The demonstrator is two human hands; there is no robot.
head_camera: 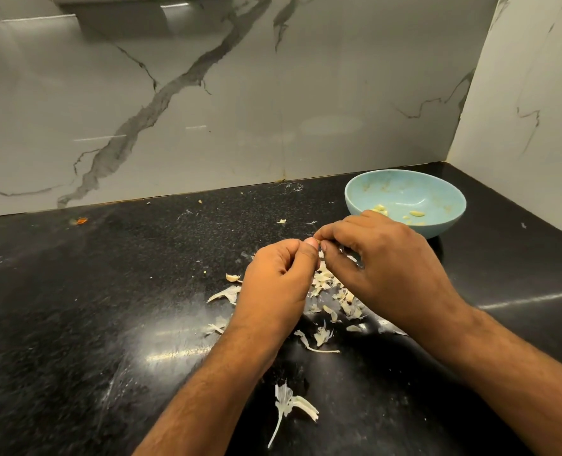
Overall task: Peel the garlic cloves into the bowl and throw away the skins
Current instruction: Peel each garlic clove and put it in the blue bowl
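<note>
— What is the person working at there, over the black speckled stone counter (92,291)?

— Peeling, I would judge. The left hand (273,278) and the right hand (381,258) are meeting fingertip to fingertip above the heap of pale papery garlic skins (329,291), and something small is sitting between them. A clove, most likely, though it is hidden by the fingers and I cannot tell for sure.

— How are the hands closing?

— Both are curling in tight. The left is pinching with thumb against forefinger; the right is curling over from above, its fingertips pressing at the same spot.

— And doing it well?

— It is calling for a steady hold from one hand while the other's nail is lifting the skin at the tip and drawing it off in a strip, so the clove is not getting bruised.

— Where is the peeled garlic going?

— Into the round pale blue bowl (437,192), standing just beyond the right hand, near the marble corner. A few peeled yellowish garlic cloves (416,213) are lying in it. The skins are lying scattered, not yet binned.
</note>
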